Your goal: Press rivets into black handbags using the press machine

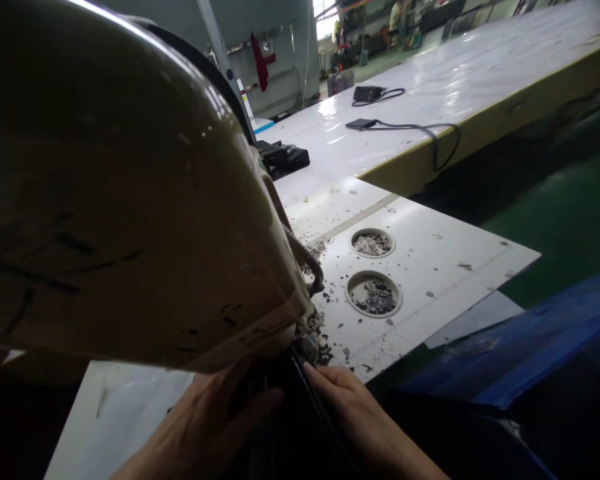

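Dark piece: this black item point(293, 433) sits right between the two hands, its upper end by the low corner of the machine head point(145, 187). Too dark to tell what it's made of, tbh.
Left hand: narrow grip point(200, 417), thumb laid over the piece, some fingers lost in shadow under the casing. My guess is that it steadies the near side.
Right hand: also closed in on the piece point(357, 417), thumb tip up at its edge, other fingers partly hidden. Holding both sides probably stops it twisting.
White board: flat work surface point(445, 260) with a ruler-like scale, likely there for lining stuff up.
Round recesses: two of them, one nearer point(349, 304) and one farther point(393, 248), both with dark bits in them; handy catch spots, I'd say.
Loose crumbs: scattered point(326, 352) round the machine's corner.
Tabletop behind: shiny white point(325, 153), with two small black corded items point(368, 93) point(361, 124) lying apart, well away from the hands.
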`<action>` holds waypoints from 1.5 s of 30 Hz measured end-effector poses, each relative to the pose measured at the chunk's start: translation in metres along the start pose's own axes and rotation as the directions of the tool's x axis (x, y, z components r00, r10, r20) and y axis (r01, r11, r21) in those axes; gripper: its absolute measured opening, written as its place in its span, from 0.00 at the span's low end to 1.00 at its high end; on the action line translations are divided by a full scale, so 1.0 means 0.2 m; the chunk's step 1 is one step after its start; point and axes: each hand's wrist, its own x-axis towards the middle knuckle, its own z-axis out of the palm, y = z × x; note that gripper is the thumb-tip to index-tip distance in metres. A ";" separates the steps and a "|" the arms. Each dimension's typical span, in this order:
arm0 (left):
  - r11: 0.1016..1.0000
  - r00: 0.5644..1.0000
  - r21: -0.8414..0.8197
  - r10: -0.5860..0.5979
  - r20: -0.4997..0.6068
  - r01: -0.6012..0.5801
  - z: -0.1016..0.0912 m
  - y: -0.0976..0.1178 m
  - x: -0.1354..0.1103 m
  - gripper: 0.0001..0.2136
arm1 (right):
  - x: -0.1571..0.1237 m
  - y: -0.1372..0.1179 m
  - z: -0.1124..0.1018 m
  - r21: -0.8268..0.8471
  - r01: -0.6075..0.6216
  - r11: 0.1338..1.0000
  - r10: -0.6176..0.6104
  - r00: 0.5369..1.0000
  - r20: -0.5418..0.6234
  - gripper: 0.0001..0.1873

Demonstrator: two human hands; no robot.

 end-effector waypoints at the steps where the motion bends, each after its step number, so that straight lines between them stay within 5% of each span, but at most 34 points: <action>1: 0.996 0.997 0.043 0.075 0.016 -0.076 0.00 0.02 -0.02 0.34 | 0.01 0.00 0.00 0.000 0.005 1.000 -0.005 1.000 -0.001 0.37; 3: 0.969 0.975 0.111 0.214 0.065 -0.220 0.00 0.06 -0.06 0.43 | 0.02 0.01 0.00 0.018 0.029 0.999 -0.029 1.000 0.002 0.37; 6: 0.924 0.946 0.207 0.306 0.105 -0.322 0.02 0.07 -0.09 0.40 | 0.02 0.03 0.01 0.049 0.057 0.997 -0.057 0.998 -0.002 0.37; 12: 0.888 0.944 0.321 0.306 0.123 -0.330 0.07 0.06 -0.11 0.41 | 0.01 0.03 0.02 0.103 0.063 0.993 -0.061 0.998 -0.015 0.36; 21: 0.904 0.944 0.270 0.316 0.099 -0.331 0.09 0.07 -0.09 0.45 | 0.03 0.03 0.03 0.127 0.076 0.989 -0.078 0.997 0.009 0.35; 35: 0.975 0.979 0.097 0.204 -0.012 -0.202 0.13 0.09 -0.14 0.49 | 0.04 0.03 0.03 0.165 0.059 0.985 -0.059 0.998 -0.007 0.36; 40: 1.000 0.994 0.025 0.011 -0.112 -0.008 0.17 0.07 -0.11 0.50 | 0.04 0.08 0.03 0.116 0.058 0.992 -0.053 0.998 -0.040 0.37; 45: 0.999 0.995 0.011 -0.042 -0.089 0.043 0.18 0.07 -0.08 0.48 | 0.03 0.07 0.04 0.104 0.063 0.993 -0.060 0.998 -0.034 0.37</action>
